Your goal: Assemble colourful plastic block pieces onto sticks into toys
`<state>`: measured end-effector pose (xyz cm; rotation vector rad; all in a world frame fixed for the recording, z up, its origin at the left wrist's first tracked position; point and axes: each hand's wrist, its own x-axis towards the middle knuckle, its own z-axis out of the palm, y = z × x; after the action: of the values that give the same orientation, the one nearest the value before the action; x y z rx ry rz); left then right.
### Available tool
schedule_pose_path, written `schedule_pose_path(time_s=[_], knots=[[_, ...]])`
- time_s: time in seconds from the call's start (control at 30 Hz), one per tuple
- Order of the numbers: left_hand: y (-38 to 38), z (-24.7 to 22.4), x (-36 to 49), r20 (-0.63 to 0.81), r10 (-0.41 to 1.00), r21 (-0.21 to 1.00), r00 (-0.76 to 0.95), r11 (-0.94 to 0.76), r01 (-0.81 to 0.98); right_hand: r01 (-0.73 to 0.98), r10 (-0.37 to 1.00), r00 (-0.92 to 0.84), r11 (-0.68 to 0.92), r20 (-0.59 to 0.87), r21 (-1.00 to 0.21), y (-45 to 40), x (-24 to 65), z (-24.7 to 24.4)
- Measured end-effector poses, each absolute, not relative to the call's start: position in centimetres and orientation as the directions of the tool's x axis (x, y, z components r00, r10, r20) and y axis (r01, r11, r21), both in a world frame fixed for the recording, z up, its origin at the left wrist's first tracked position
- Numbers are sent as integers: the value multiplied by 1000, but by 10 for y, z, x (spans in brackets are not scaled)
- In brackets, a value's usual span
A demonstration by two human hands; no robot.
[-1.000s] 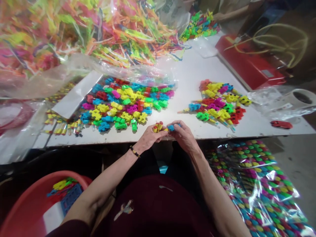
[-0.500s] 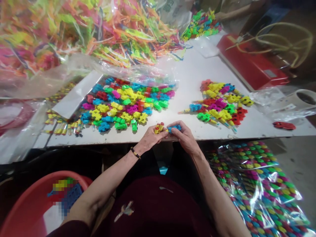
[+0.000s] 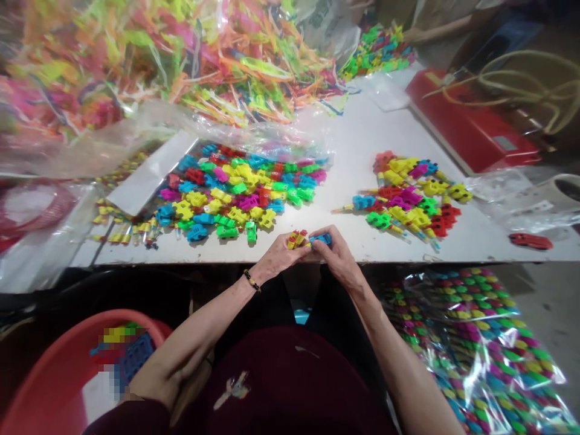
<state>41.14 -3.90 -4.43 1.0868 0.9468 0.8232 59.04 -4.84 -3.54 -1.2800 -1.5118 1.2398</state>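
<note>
The left hand pinches a yellow-and-red plastic piece between its fingers, and the right hand clamps a blue toy car. Heaped toy cars lie just beyond the fingertips on the white table.

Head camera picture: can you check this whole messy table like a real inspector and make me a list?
Surface: white table, with toys lying on it.
Job's things: small yellow and red plastic toy, blue plastic toy car, left heap of colourful toy cars, right heap of colourful toy cars.
Grips: left hand pinches the yellow and red toy; right hand pinches the blue car.
Clutter: clear bag of bright plastic strips, red basin, tape roll, red toy car.
Cables: pale yellow cord beside a red machine.
Surroundings: clear bag of coloured toys below the table, grey floor, another person's forearm.
</note>
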Motion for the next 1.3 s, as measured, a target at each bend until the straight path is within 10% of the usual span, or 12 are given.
schedule_pose_path(time_s=[0.47,0.67,0.83,1.0,1.13,1.3], knots=[[-35,-36,413,-306,891,915,335,373,-157,423,979,-173,173,108,-890,-29,601,-30],[-19,-37,397,-326,938,901,120,346,-260,878,869,-8,243,495,-412,25,630,-3],[-18,-39,401,-364,907,845,213,418,-334,865,912,-288,379,292,-330,65,547,-22],[-17,-38,387,-343,892,820,293,437,-370,724,930,-143,332,340,-604,65,535,-36],[-20,-43,385,-286,923,840,259,371,-396,264,978,-207,77,22,-961,25,573,-27],[-21,-45,403,-297,909,822,293,399,-405,23,962,-193,-194,-195,-981,-15,584,-24]])
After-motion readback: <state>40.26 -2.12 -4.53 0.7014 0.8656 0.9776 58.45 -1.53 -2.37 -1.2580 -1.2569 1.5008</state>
